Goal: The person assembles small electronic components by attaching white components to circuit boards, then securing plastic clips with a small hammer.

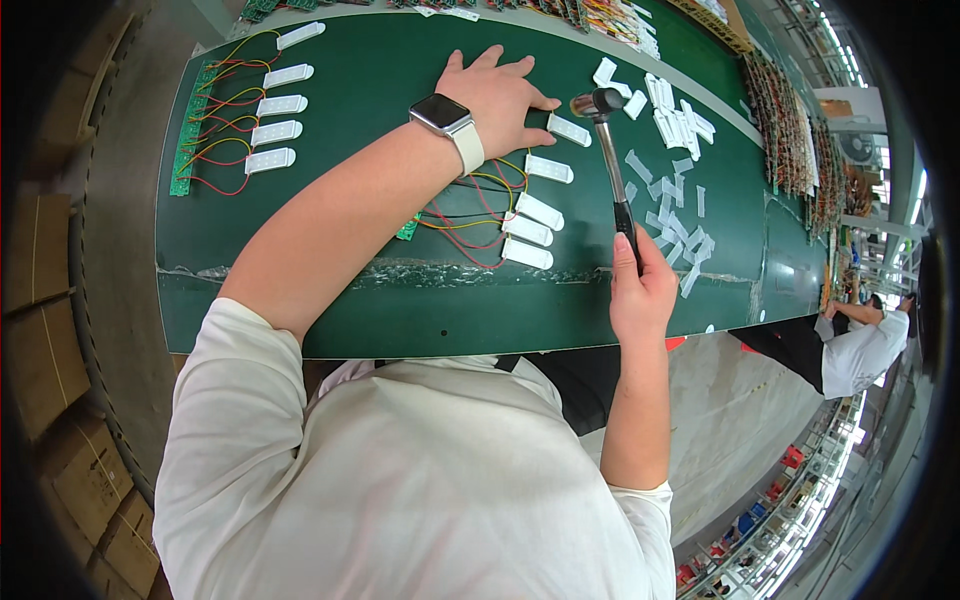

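My left hand [492, 105] lies with fingers spread over the green work table, a watch on its wrist. Its thumb is beside a white plastic piece [570, 130]. My right hand [645, 290] is closed round the black grip of a hammer [606, 150], whose dark head is raised just right of that piece. Below it, several similar white pieces [528, 229] stand in a column, joined by red, yellow and black wires [470, 238]. These wires run toward a green circuit board [408, 228], mostly hidden under my left forearm.
At the left, another green circuit board [190, 130] is wired to several white pieces [283, 133]. Loose white parts [675, 115] and clear strips [668, 205] lie at the right. Boards and wires line the far edge. Another person [860, 345] is at the far right.
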Demonstrator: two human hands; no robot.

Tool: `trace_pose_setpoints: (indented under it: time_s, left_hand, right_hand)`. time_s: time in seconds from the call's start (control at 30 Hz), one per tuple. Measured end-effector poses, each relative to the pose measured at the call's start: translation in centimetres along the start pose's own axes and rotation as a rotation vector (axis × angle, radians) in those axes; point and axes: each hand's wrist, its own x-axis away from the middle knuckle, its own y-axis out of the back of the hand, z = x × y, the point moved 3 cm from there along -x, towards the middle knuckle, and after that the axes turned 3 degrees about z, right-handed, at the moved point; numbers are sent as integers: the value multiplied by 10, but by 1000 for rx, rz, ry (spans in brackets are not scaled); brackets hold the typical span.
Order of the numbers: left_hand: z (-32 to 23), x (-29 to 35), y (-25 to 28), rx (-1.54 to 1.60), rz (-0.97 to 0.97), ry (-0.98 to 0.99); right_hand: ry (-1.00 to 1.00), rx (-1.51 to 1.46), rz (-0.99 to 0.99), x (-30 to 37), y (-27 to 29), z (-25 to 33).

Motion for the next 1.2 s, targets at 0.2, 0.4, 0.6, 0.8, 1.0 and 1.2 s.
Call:
trace_pose_setpoints:
  time_s: [0.2, 0.4, 0.6, 0.8, 1.0, 1.2]
  left_hand:
    - [5, 0, -1, -12, 8, 3]
    - [3, 5, 2, -27, -17, -25]
    - [11, -1, 8, -24, 39, -100]
    - [4, 8, 23, 89, 47, -351]
    - [-7, 22, 21, -158, 147, -338]
    - [-11, 28, 32, -241, 31, -337]
  right_hand:
    - [76, 235, 9, -8, 28, 2]
    - [-7, 326, -254, -1, 106, -48]
    - [-358, 688, -498, 11, 181, -121]
    - [-362, 625, -483, 7, 179, -143]
    - [-89, 744, -472, -4, 185, -187]
    - [-8, 745, -583, -19, 170, -170]
